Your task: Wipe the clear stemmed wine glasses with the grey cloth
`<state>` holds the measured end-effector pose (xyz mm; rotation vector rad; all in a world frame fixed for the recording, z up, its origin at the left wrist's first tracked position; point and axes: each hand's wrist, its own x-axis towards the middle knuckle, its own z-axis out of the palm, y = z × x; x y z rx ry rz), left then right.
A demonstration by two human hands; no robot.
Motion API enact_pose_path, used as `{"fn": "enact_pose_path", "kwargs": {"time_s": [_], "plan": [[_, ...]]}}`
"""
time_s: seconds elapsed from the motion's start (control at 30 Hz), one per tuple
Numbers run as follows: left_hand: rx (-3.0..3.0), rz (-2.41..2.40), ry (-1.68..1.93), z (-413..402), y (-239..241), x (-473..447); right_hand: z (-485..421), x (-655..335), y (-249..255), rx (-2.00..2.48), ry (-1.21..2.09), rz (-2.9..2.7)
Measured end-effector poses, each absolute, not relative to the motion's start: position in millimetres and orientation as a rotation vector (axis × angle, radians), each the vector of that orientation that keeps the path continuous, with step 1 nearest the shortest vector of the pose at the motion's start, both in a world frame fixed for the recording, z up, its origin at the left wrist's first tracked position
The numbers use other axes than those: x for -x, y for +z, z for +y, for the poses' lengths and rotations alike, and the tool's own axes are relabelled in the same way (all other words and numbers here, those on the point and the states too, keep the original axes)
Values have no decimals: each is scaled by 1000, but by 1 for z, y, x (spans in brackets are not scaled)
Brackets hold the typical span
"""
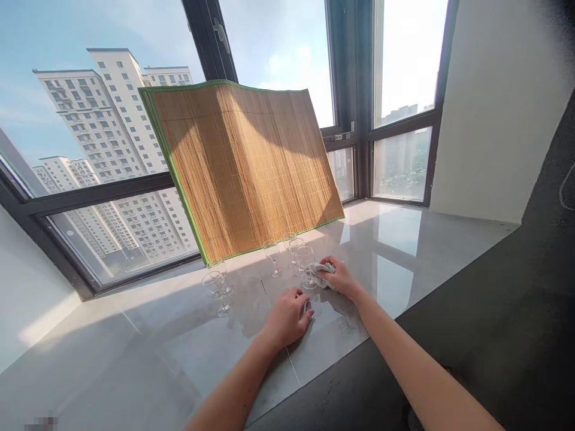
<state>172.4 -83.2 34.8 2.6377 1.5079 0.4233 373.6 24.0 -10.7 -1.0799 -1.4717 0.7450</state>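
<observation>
My left hand (288, 318) is low over the tiled ledge, its fingers curled round a clear glass (317, 305) that is partly hidden by them. A crumpled pale cloth (320, 275) is bunched in the closed fingers of my right hand (340, 278). Just left of that cloth stands a stemmed glass (306, 257), upright. Behind it are another stemmed glass (293, 246) and, a little to the left, a third one (272, 257). Farther left, two more overlap, the nearer stemmed glass (212, 280) standing in front of the other.
A bamboo mat (251, 167) with green edging leans against the dark window frames (350, 78) behind the glasses. The glossy grey tile ledge (179, 341) spreads under everything and ends at a dark front edge on the right. A white wall (489, 114) closes the right side.
</observation>
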Motion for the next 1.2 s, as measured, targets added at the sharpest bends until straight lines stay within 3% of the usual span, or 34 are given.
{"fn": "enact_pose_path", "kwargs": {"time_s": [0.17,0.47,0.8,1.2], "plan": [[-2551,1692,466,-73,30,-165,14,-368,-4,1014,836,-1593],[-2612,1560,348,-81,29,-172,5,-366,5,933,985,-1665],[-2311,2202,-16,-99,33,-160,13,-371,0,1096,898,-1388],[-2188,2269,-56,-162,22,-57,19,-372,-6,1096,838,-1351]]}}
